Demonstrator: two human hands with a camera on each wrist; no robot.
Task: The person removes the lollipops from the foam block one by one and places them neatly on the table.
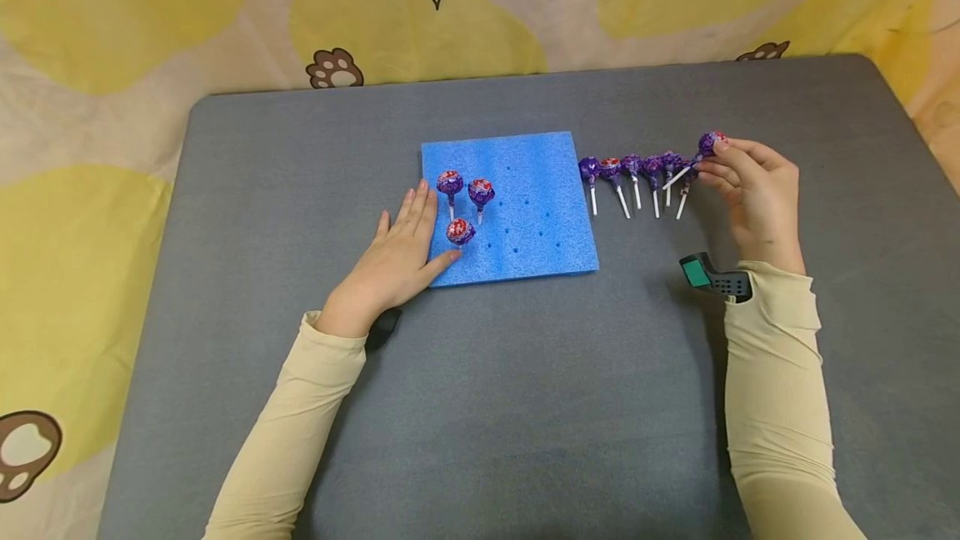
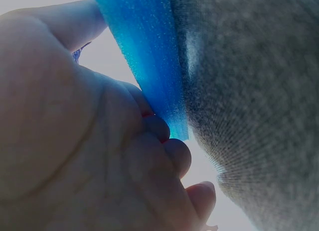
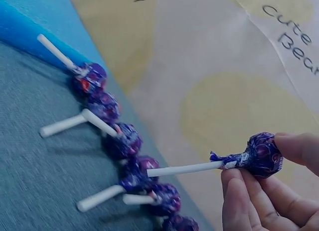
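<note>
My right hand [image 1: 761,198] pinches a lollipop [image 3: 264,156] by its purple-wrapped head, between thumb and fingers. Its white stick points to the left, above a row of lollipops lying on the table. My left hand [image 1: 397,257] rests at the left edge of a blue foam board [image 1: 547,182], fingers extended and thumb over the near-left corner. In the left wrist view, its fingertips meet the board's side. Three lollipops stand in the board's left part: one at the back left [image 1: 450,182], another to its right [image 1: 481,191], the third nearer me [image 1: 460,232].
Several purple-wrapped lollipops [image 1: 632,165] lie side by side right of the board, sticks toward me. Small holes dot the board. The grey table [image 1: 525,390] ends at a patterned yellow and cream cloth [image 1: 480,15]. A wrist camera [image 1: 716,277] sticks out by my right sleeve.
</note>
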